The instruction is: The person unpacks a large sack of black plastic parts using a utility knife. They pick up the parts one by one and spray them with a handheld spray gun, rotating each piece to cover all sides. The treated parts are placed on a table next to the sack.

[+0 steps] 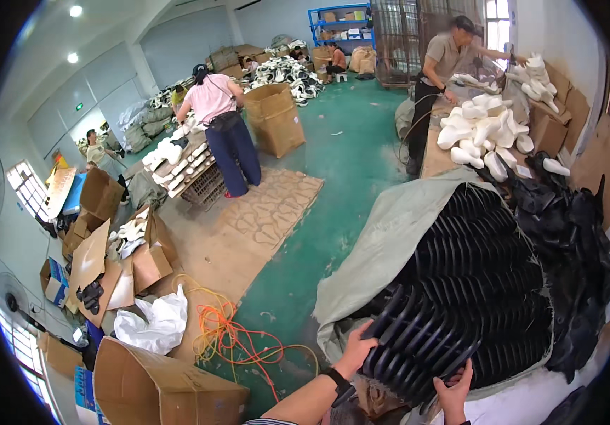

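Note:
An open grey-green woven sack [379, 255] holds rows of thin black curved plastic shells [471, 248], nested tightly against each other. At the sack's near side, a stack of black shells [418, 336] lies between my two hands. My left hand [354, 348] is closed on the stack's left end, thumb on top and the other fingers partly hidden. My right hand [453, 388] grips its near right end, fingers bent around the edge. A dark band circles my left wrist.
White saddle-shaped foam pieces [485, 127] heap on a bench beyond the sack, where a person [436, 78] stands. Black plastic bags [563, 248] lie right. An open cardboard box [170, 386] and tangled orange hose [230, 333] are left. Another person [216, 113] works at a rack.

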Motion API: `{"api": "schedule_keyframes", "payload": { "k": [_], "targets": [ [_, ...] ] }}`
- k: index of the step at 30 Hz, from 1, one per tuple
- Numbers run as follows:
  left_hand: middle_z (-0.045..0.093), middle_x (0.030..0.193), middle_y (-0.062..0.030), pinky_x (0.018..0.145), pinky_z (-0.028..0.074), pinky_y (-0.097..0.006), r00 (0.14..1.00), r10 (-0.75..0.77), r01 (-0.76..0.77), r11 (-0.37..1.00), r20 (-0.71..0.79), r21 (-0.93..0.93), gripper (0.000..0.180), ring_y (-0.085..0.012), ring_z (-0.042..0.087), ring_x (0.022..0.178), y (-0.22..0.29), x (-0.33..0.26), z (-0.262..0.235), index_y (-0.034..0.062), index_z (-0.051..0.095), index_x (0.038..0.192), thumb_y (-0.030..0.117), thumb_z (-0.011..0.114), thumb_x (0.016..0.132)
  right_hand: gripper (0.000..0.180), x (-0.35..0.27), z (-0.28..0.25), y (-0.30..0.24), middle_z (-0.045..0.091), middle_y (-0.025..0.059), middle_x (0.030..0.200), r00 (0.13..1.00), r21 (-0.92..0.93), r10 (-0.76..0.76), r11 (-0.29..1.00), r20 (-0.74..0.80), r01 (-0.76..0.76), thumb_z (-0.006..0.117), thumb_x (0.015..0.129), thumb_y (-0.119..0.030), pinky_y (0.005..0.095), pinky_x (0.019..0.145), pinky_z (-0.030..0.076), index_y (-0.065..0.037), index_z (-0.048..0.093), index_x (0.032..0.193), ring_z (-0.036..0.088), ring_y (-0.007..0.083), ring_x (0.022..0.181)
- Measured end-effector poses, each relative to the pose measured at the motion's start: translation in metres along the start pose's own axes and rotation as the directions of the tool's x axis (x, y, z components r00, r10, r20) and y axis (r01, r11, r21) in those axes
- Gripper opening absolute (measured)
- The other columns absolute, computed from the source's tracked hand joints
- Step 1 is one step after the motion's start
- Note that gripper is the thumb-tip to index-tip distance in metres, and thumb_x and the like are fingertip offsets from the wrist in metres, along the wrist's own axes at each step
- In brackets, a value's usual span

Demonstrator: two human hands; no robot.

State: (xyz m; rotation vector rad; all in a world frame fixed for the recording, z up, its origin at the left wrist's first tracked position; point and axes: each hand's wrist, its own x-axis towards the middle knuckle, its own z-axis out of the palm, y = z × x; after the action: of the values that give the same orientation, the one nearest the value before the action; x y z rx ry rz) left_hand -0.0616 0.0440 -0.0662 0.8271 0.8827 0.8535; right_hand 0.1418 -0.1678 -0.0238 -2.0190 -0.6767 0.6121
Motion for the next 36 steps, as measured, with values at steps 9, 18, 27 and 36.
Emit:
{"api": "schedule_keyframes", "payload": {
  "k": [9, 18, 27, 36],
  "targets": [
    [0.061, 0.114, -0.0091, 0.090, 0.042, -0.027, 0.995, -0.089, 0.087, 0.995, -0.041, -0.044, 0.059, -0.0182, 0.057, 0.100, -0.008, 0.017, -0.005, -0.0011, 0.052, 0.127, -0.006, 0.052, 0.069, 0.099, 0.005, 0.002, 0.003, 0.042, 0.0108, 0.128, 0.993, 0.122, -0.037, 0.992, 0.112, 0.023, 0.075, 0.060, -0.007, 0.0320, 0.082, 0.044, -0.004, 0.022, 0.143, 0.046, 0.0187, 0.098],
    [0.063, 0.111, -0.0091, 0.092, 0.041, -0.027, 0.992, -0.039, 0.050, 0.995, -0.123, 0.081, 0.054, -0.0183, 0.057, 0.100, -0.030, 0.029, -0.015, -0.0011, 0.055, 0.122, -0.001, 0.058, 0.068, 0.108, 0.029, -0.006, -0.013, 0.057, 0.0146, 0.114, 0.951, 0.094, -0.030, 0.996, 0.308, 0.001, 0.084, 0.054, -0.015, 0.0291, 0.073, 0.047, 0.001, 0.022, 0.141, 0.058, 0.0193, 0.088],
    [0.067, 0.092, -0.0045, 0.080, 0.045, -0.026, 0.980, 0.026, 0.016, 0.978, -0.197, 0.208, 0.038, -0.0127, 0.059, 0.085, -0.002, 0.024, -0.009, -0.0008, 0.064, 0.107, 0.017, 0.068, 0.074, 0.081, 0.029, 0.015, -0.006, 0.057, 0.0154, 0.106, 0.969, 0.042, -0.156, 0.988, 0.189, 0.151, 0.086, 0.055, -0.019, 0.0350, 0.074, 0.047, 0.001, 0.044, 0.122, 0.057, 0.0248, 0.086],
    [0.066, 0.086, -0.0047, 0.073, 0.046, -0.029, 0.952, -0.051, 0.075, 0.995, -0.302, 0.068, 0.032, -0.0145, 0.059, 0.077, -0.004, 0.039, -0.017, -0.0047, 0.066, 0.099, 0.013, 0.065, 0.072, 0.080, 0.021, 0.047, -0.030, 0.049, 0.0175, 0.122, 0.991, 0.260, -0.048, 0.965, 0.128, 0.013, 0.076, 0.064, -0.010, 0.0363, 0.098, 0.037, 0.001, 0.032, 0.129, 0.049, 0.0281, 0.112]
  ]
}}
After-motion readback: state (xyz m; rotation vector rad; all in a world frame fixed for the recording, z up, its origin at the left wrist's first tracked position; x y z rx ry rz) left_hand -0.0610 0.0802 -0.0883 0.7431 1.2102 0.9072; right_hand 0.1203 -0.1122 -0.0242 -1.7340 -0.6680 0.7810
